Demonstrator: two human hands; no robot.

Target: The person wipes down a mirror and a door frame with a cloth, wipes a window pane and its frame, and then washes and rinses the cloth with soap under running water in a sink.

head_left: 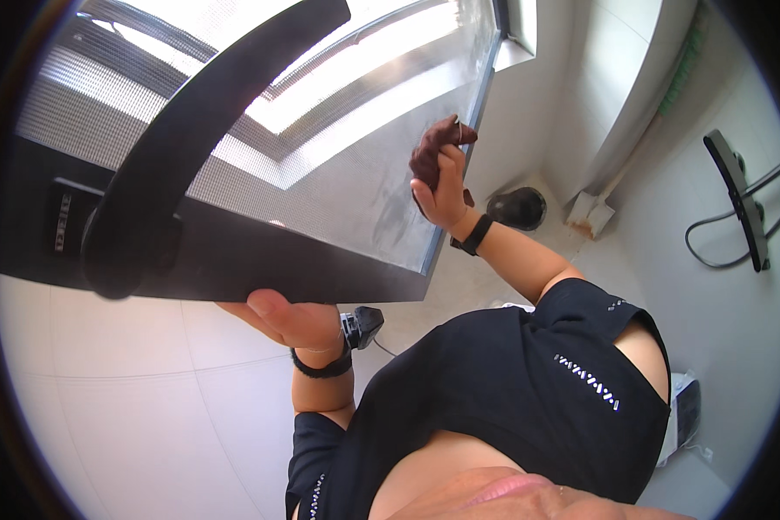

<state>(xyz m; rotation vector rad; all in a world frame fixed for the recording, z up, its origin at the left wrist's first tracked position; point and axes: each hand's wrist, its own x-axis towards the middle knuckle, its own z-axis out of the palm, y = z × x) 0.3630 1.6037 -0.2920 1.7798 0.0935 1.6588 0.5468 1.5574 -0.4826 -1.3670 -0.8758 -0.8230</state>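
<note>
My left hand (pixel 299 318) is at the lower edge of a dark window frame (pixel 299 266), its thumb against the edge and its other fingers largely hidden behind it. My right hand (pixel 445 188) holds a crumpled brown cloth (pixel 429 153) against the right border of the framed pane. The pane (pixel 377 195) has fine mesh over much of it and grey smudges near the cloth. A large black handle (pixel 188 123) curves up from the frame at the left. Both wrists wear dark bands; a black device is strapped at the left one.
A black round container (pixel 517 208) stands on the floor at the right, beside a dustpan-like scoop (pixel 590 211) with brown residue. A dark bar-shaped fixture (pixel 738 201) with a grey hose or cable is on the right wall. Pale tiled wall (pixel 130 403) lies at the left.
</note>
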